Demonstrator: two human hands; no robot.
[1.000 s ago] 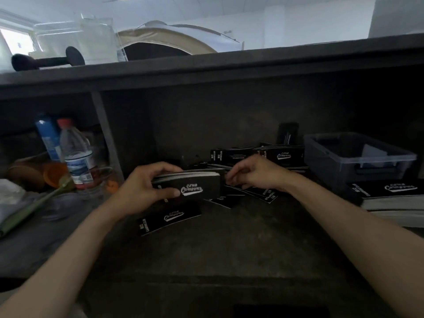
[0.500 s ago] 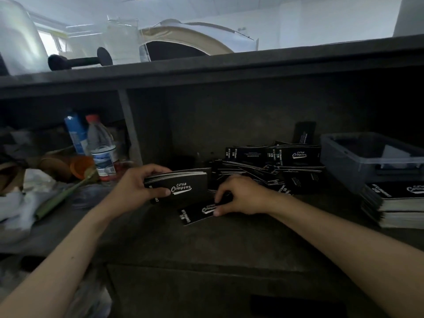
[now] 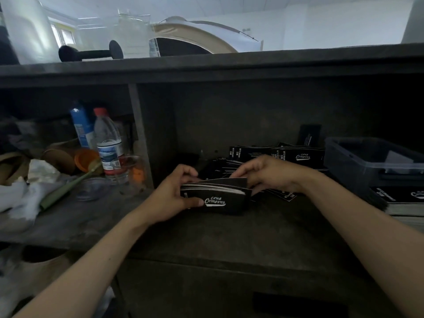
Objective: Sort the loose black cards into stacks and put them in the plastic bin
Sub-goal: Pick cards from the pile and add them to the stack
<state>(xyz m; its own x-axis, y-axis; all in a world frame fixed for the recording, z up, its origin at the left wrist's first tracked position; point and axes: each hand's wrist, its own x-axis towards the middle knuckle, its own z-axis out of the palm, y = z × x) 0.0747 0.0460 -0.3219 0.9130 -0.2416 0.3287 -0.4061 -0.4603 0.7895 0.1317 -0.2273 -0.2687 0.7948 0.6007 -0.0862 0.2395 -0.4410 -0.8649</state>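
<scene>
Head view: the right hand (image 3: 268,173) has lifted the loose card (image 3: 226,181) off the shelf. Its fingers pinch it onto the stack (image 3: 220,199), gripped in the left hand's (image 3: 169,198) curled fingers (one more gathered). Scattered cards (image 3: 252,152) remain behind; the plastic bin (image 3: 358,161) waits to the right.

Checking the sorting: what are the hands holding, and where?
Both hold the stack of black cards: left hand grips its left end, right hand pinches its right end.
</scene>
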